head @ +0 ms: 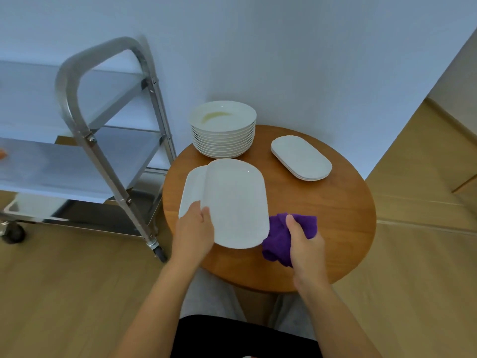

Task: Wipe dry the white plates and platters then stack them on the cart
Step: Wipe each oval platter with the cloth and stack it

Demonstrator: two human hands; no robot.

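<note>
My left hand [194,231] grips the near left edge of a large white platter [237,202], lifted and tilted above another white platter [192,192] that lies on the round wooden table [335,220]. My right hand [305,244] holds a bunched purple cloth [280,236] just right of the lifted platter, touching its near right corner. A tall stack of round white plates [223,130] stands at the table's far side. Small oval platters [300,157] are stacked at the far right.
A steel cart [85,140] with several shelves stands left of the table, its upright and handle close to the table edge. A pale wall runs behind. Wooden floor surrounds the table, and my legs are under its near edge.
</note>
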